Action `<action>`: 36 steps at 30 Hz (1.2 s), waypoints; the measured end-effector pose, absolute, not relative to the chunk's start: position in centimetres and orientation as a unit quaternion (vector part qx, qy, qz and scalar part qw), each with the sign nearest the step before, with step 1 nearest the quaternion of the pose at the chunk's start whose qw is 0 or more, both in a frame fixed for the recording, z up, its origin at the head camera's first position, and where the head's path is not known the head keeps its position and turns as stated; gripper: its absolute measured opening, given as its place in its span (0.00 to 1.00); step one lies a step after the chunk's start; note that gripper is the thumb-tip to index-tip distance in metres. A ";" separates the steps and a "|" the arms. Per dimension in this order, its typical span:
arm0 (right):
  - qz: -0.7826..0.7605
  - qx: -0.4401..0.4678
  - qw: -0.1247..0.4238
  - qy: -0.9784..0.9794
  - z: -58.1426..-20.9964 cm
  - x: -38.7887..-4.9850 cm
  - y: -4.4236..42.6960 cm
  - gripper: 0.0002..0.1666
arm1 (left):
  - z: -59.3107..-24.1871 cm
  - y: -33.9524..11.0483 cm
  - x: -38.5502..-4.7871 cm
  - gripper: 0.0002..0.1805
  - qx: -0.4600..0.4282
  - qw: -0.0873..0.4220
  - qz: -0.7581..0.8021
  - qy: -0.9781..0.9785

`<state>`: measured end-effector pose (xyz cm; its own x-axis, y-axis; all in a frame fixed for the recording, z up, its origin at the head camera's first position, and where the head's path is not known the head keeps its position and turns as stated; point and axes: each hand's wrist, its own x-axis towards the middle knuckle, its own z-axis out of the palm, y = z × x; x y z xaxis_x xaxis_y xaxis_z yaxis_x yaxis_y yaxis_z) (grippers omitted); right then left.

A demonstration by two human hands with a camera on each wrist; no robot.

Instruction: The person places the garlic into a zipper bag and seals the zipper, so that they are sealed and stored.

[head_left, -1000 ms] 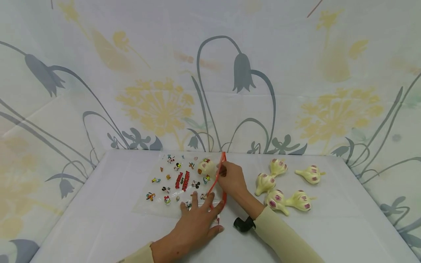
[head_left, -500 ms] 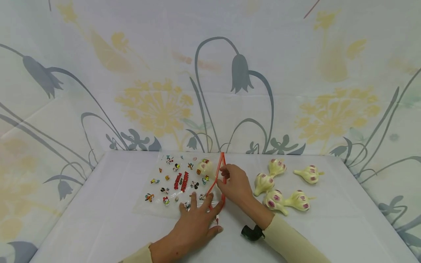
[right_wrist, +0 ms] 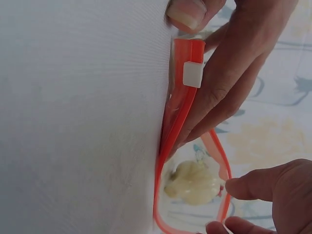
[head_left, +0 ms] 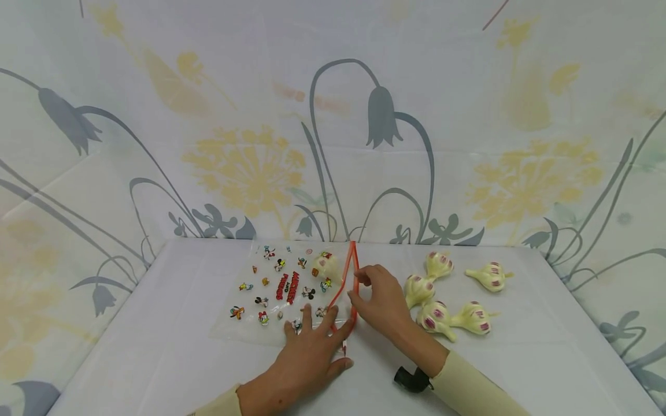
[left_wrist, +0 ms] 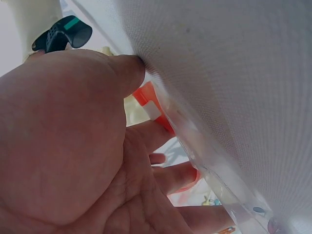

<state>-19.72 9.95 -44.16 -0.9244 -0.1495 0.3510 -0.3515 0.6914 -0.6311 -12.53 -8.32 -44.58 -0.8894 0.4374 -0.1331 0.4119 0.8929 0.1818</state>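
A clear zip bag with cartoon prints lies flat, its red-edged mouth gaping toward the right. Inside, near the mouth, is one garlic bulb, also visible through the opening in the right wrist view. My left hand rests spread on the bag's near edge, fingers straight, with a white slider close to it. My right hand is at the mouth's right side, thumb and fingers apart with nothing visible between them; whether the thumb touches the red edge I cannot tell.
Several garlic bulbs lie grouped right of my right hand, and one bulb sits a little farther right. A black wrist device is at my right sleeve. Behind the white table hangs a flower-printed cloth.
My right hand has drawn back from the bag's mouth, moving right and toward me, and its fingers have loosened. The left hand and the garlic in the bag stay in place.
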 end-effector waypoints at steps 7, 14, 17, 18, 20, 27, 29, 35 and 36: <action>0.356 0.156 0.163 -0.907 -44.1 -18.9 10.5 0.21 | -44.6 -8.3 -12.4 0.41 0.219 0.083 0.077 0.969; 0.350 0.157 0.162 -0.909 -44.0 -18.2 11.1 0.21 | -44.7 -8.4 -12.5 0.41 0.215 0.083 0.078 0.970; 0.346 0.154 0.164 -0.911 -44.0 -17.9 11.4 0.21 | -44.8 -8.3 -12.5 0.40 0.217 0.077 0.080 0.970; 0.344 0.154 0.164 -0.912 -44.0 -17.8 11.5 0.21 | -44.8 -8.4 -12.4 0.40 0.218 0.075 0.080 0.970; 0.337 0.153 0.166 -0.914 -44.0 -17.5 11.7 0.21 | -44.7 -8.4 -12.4 0.40 0.220 0.072 0.081 0.969; 0.322 0.160 0.183 -0.915 -44.0 -17.0 12.5 0.22 | -44.7 -8.5 -12.3 0.39 0.224 0.068 0.081 0.969; 0.319 0.162 0.188 -0.915 -43.9 -16.8 12.8 0.22 | -44.7 -8.5 -12.3 0.39 0.225 0.068 0.080 0.969; 0.318 0.170 0.206 -0.910 -43.7 -16.4 13.8 0.22 | -44.6 -8.4 -12.3 0.39 0.225 0.065 0.073 0.969; 0.319 0.172 0.210 -0.908 -43.7 -16.4 14.0 0.22 | -44.6 -8.4 -12.3 0.39 0.225 0.066 0.073 0.969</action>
